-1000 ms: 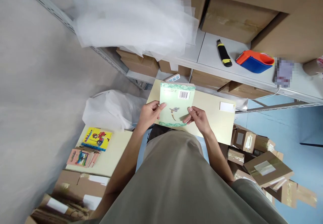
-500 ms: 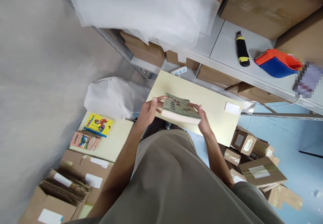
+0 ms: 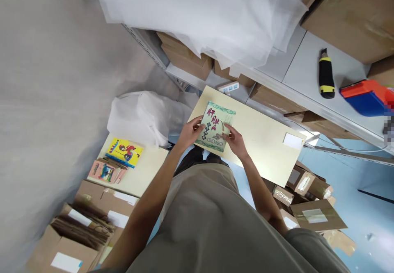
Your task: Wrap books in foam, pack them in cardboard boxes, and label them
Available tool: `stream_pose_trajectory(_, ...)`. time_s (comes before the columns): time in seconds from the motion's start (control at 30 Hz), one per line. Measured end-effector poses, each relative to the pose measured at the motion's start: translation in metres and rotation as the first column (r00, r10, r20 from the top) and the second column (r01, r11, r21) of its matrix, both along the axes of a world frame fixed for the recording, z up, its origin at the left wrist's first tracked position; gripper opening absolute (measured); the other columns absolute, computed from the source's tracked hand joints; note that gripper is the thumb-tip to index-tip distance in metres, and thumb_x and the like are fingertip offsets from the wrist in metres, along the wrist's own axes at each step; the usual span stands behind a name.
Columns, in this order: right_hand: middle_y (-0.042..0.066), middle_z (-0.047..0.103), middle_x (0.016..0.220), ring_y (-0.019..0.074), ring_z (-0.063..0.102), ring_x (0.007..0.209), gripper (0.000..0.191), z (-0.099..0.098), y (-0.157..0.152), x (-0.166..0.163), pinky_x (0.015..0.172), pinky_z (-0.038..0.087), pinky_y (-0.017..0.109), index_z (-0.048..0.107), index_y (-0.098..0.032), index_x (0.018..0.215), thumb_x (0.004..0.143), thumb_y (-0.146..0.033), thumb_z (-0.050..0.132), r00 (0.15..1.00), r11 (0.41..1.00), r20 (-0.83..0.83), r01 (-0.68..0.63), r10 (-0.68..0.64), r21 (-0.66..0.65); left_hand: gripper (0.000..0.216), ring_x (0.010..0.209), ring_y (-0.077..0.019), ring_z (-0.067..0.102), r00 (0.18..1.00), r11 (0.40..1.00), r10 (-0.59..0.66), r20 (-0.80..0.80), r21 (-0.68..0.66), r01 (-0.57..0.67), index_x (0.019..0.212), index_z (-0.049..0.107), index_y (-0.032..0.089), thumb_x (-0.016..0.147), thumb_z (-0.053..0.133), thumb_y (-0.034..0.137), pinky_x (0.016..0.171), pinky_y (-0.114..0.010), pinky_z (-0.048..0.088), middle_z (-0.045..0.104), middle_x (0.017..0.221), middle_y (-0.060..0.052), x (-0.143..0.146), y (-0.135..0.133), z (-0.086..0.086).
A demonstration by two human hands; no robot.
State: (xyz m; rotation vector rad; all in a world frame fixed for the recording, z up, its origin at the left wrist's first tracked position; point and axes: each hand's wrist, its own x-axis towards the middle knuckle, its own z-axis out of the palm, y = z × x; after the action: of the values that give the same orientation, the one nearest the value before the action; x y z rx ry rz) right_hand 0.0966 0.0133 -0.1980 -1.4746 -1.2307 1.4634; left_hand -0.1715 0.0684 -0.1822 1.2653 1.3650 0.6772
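A book [image 3: 217,127] with a pale green cover and red and dark Chinese lettering faces up, above the near edge of a cream-coloured board [image 3: 258,137]. My left hand [image 3: 191,133] grips its left edge, thumb on the cover and fingers partly hidden underneath. On the right edge, my right hand [image 3: 234,139] has its thumb and fingers closed on the book. Whether the book touches the board cannot be made out. A white label [image 3: 293,140] lies at the board's right end.
To the left are a yellow picture book [image 3: 125,151], pink books [image 3: 104,171] and a white plastic bag [image 3: 138,117]. Cardboard boxes [image 3: 318,214] pile up at right. A utility knife [image 3: 326,74] and an orange-blue tape dispenser [image 3: 365,96] lie on the shelf.
The book has turned from a tilted view showing its page edge to a full view of its front cover. Both hands still hold its sides; the camera view has shifted slightly.
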Motion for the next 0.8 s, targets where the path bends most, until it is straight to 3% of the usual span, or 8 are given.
stream_pose_trajectory(0.1, 0.010, 0.076, 0.151, 0.0279, 0.081, 0.107, 0.060, -0.026, 0.018, -0.021, 0.088, 0.073, 0.045, 0.069, -0.031, 0.158, 0.101, -0.050, 0.074, 0.997, 0.997, 0.068, 0.032, -0.027, -0.069, 0.062, 0.112, -0.0317, 0.081, 0.996, 0.999, -0.034, -0.077, -0.031, 0.032, 0.155, 0.070, 0.022, 0.098, 0.068, 0.047, 0.087, -0.039, 0.067, 0.076, 0.150, -0.015, -0.013, 0.024, -0.040)
stream_pose_trajectory(0.23, 0.007, 0.080, 0.145, 0.0260, 0.083, 0.106, 0.055, -0.056, 0.053, -0.046, 0.088, 0.073, 0.041, 0.071, -0.030, 0.154, 0.099, -0.033, 0.072, 0.980, 0.983, 0.192, 0.085, -0.053, -0.163, 0.074, 0.121, -0.0338, 0.078, 0.985, 0.989, -0.109, -0.136, -0.118, 0.093, 0.166, 0.061, 0.019, 0.092, 0.061, 0.027, 0.094, -0.043, 0.067, 0.073, 0.155, -0.016, -0.023, 0.056, -0.087)
stream_pose_trajectory(0.43, 0.007, 0.081, 0.145, 0.0246, 0.083, 0.106, 0.055, -0.090, 0.099, -0.071, 0.092, 0.072, 0.039, 0.073, -0.027, 0.151, 0.097, -0.018, 0.068, 0.932, 0.953, 0.352, 0.175, -0.079, -0.247, 0.087, 0.141, -0.0385, 0.070, 0.952, 0.959, -0.210, -0.224, -0.236, 0.156, 0.174, 0.051, 0.020, 0.088, 0.065, 0.026, 0.113, -0.049, 0.061, 0.068, 0.162, -0.015, -0.029, 0.106, -0.134)
stream_pose_trajectory(0.6, 0.008, 0.082, 0.141, 0.0270, 0.083, 0.116, 0.055, -0.104, 0.110, -0.078, 0.096, 0.071, 0.040, 0.070, -0.026, 0.153, 0.099, -0.017, 0.065, 0.904, 0.922, 0.420, 0.224, -0.076, -0.315, 0.091, 0.153, -0.0423, 0.062, 0.921, 0.921, -0.318, -0.224, -0.304, 0.244, 0.177, 0.044, 0.018, 0.091, 0.067, 0.037, 0.121, -0.051, 0.055, 0.062, 0.169, -0.017, -0.026, 0.127, -0.154)
stream_pose_trajectory(0.7, 0.014, 0.075, 0.152, 0.0302, 0.080, 0.128, 0.051, -0.106, 0.106, -0.082, 0.099, 0.070, 0.042, 0.070, -0.023, 0.151, 0.100, -0.021, 0.067, 0.884, 0.918, 0.464, 0.226, -0.053, -0.326, 0.089, 0.163, -0.0448, 0.051, 0.910, 0.905, -0.358, -0.208, -0.318, 0.283, 0.176, 0.043, 0.013, 0.096, 0.064, 0.045, 0.126, -0.053, 0.051, 0.049, 0.179, -0.020, -0.027, 0.125, -0.154)
stream_pose_trajectory(0.8, 0.020, 0.066, 0.161, 0.0332, 0.073, 0.139, 0.046, -0.102, 0.099, -0.090, 0.108, 0.067, 0.046, 0.071, -0.019, 0.147, 0.102, -0.027, 0.068, 0.822, 0.942, 0.568, 0.230, -0.054, -0.244, 0.082, 0.165, -0.0427, 0.049, 0.930, 0.922, -0.331, -0.158, -0.266, 0.283, 0.173, 0.047, 0.011, 0.101, 0.060, 0.049, 0.129, -0.052, 0.051, 0.048, 0.179, -0.021, -0.035, 0.112, -0.149)
